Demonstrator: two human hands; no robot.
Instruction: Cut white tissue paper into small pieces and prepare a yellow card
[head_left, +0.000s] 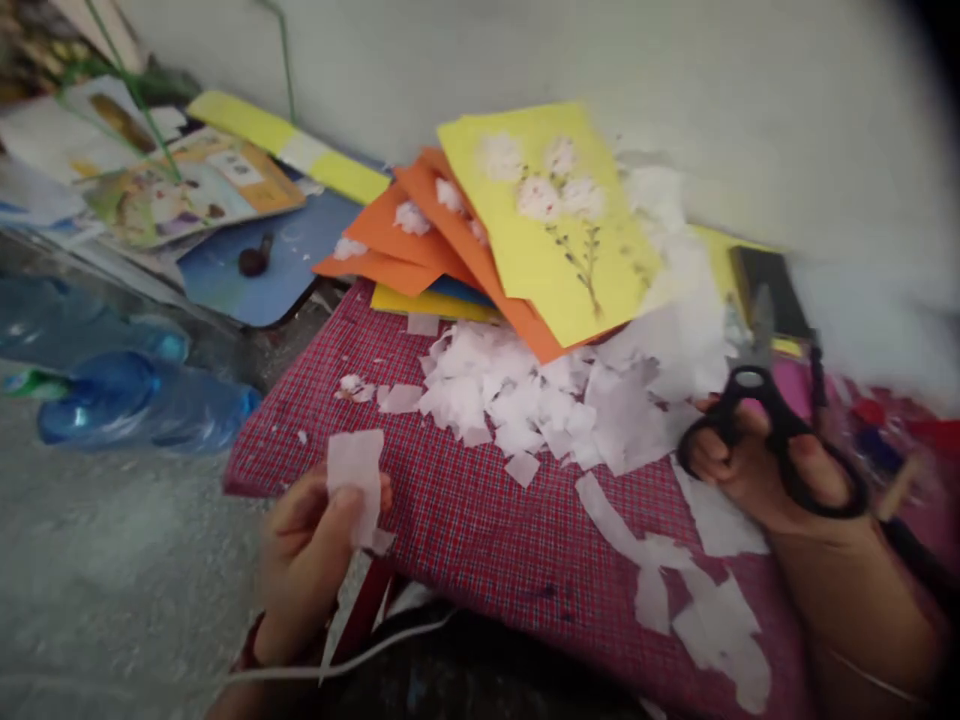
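Observation:
Between the thumb and fingers of my left hand [315, 545] is a small white strip of thin paper [355, 465], held upright over the table's near left edge. My right hand [765, 475], at the right, has its fingers through the black handles of a pair of scissors [754, 375]. The blades point up and away; whether they are parted is too blurred to tell. A heap of cut white paper pieces [517, 390] lies between my hands on the red checked cloth [465, 510]. Longer paper scraps [712, 610] lie nearer me at the right.
Behind the heap, a yellow card with white paper flowers [592, 240] rests on orange cards [405, 240]. A dark phone-like object [772, 290] lies at the back right. Left are a blue stool [255, 260] with a booklet [195, 190] and, on the floor, blue plastic bottles [142, 400].

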